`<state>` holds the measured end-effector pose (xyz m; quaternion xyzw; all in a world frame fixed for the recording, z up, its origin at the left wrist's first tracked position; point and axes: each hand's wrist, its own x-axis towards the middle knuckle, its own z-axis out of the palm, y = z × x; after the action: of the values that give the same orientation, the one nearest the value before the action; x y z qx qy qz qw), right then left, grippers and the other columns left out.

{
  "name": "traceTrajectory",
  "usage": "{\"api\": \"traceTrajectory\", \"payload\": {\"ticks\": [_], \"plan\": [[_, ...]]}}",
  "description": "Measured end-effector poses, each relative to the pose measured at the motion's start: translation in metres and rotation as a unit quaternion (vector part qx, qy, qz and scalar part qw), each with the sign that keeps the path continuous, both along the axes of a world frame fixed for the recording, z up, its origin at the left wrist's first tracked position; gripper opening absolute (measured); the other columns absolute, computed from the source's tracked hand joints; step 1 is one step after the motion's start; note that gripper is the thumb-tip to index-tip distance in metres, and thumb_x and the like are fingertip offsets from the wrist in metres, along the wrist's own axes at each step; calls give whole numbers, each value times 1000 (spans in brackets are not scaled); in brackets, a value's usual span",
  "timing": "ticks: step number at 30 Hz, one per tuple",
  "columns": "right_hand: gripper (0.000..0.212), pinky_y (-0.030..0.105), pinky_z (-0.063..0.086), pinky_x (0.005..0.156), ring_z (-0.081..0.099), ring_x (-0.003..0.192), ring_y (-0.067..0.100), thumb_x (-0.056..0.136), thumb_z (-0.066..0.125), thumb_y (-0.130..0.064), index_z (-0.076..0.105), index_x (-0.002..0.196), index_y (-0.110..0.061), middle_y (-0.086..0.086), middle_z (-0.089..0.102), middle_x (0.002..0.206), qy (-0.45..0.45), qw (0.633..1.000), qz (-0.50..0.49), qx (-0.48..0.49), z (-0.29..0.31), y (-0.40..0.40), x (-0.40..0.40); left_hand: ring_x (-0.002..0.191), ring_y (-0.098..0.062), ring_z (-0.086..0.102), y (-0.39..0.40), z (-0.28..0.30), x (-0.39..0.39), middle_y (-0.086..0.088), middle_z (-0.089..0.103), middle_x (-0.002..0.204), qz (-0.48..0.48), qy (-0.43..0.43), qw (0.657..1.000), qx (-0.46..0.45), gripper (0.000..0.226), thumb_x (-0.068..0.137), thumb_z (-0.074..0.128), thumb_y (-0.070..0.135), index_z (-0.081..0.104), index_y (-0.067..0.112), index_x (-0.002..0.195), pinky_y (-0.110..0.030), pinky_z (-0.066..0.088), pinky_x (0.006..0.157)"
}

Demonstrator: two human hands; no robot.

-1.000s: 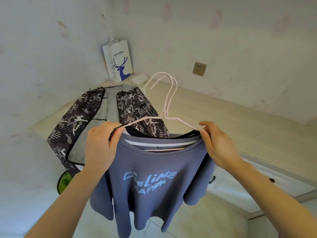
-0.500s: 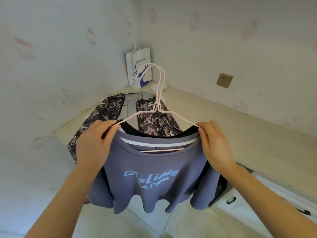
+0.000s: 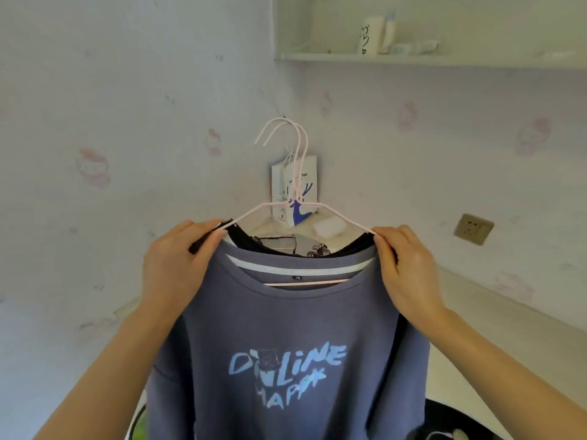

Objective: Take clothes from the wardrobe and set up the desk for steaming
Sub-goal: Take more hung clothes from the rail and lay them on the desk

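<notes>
Lifting higher than a second ago, the left hand (image 3: 178, 268) and right hand (image 3: 409, 274) are gripping the blue shirt (image 3: 286, 344) shoulders on pink hangers (image 3: 295, 173), nearing the desk (image 3: 495, 315) beyond.

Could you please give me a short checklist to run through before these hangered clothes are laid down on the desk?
1. Left hand grips the shoulder of the blue T-shirt: ok.
2. Right hand pinches the other shoulder: ok.
3. Pink hangers, two hooks showing, stay together: ok.
4. Black garment behind the T-shirt is secure on its hanger: cannot tell.
5. Landing spot on the desk is free: cannot tell, the shirt hides it.
6. Hems clear the patterned garment already lying there: cannot tell.
</notes>
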<state>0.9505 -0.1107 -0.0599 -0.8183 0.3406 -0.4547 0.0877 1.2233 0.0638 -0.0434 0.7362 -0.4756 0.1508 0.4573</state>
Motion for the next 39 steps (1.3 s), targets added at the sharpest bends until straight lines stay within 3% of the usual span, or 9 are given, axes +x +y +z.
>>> {"api": "traceTrajectory", "payload": {"ticks": [4,13,20,29,31,34,39], "plan": [[27,44,49,72,57,83,23,100,41,-27,65,111,-19,-2,56,91,-11,1000,12,2,10,-51,33,80,-12,60,-41,14,26,8,65,83,6,3,1000,-5,22,93,57,32,71,32,111,-29,48,76],[24,45,48,76,54,87,21,100,43,-23,65,109,-16,-1,57,93,-20,999,35,23,2,-137,100,85,-19,61,-123,11,90,3,66,86,-2,22,999,26,23,95,54,33,69,34,112,-43,50,80],[23,46,46,78,52,88,19,100,44,-23,64,108,-18,-2,57,92,1,999,18,33,-14,-196,150,83,-13,57,-182,-12,139,9,61,85,19,8,998,62,27,98,46,37,65,38,117,-31,44,72],[23,35,44,78,54,86,20,101,42,-23,63,101,-17,2,60,92,22,991,-7,129,-56,-288,225,93,-14,60,-285,-48,222,11,67,99,-8,2,989,150,28,98,43,42,64,40,117,-34,49,77],[22,35,43,78,54,86,20,101,41,-24,62,100,-17,2,60,94,40,987,-13,158,-83,-305,239,95,-15,61,-303,-70,238,12,69,102,-17,33,981,192,28,97,46,44,68,38,113,-33,49,77],[23,32,43,76,54,85,19,101,40,-25,62,100,-16,3,61,94,66,980,-15,188,-122,-324,258,85,-14,62,-320,-110,263,12,70,89,-16,127,963,235,20,90,57,49,72,37,95,-31,48,71],[22,35,46,78,55,85,19,101,41,-25,62,98,-16,2,62,95,93,968,-26,231,-173,-344,281,85,-10,65,-323,-167,293,11,73,82,-39,328,922,201,15,87,67,38,76,27,83,-26,50,77]]}}
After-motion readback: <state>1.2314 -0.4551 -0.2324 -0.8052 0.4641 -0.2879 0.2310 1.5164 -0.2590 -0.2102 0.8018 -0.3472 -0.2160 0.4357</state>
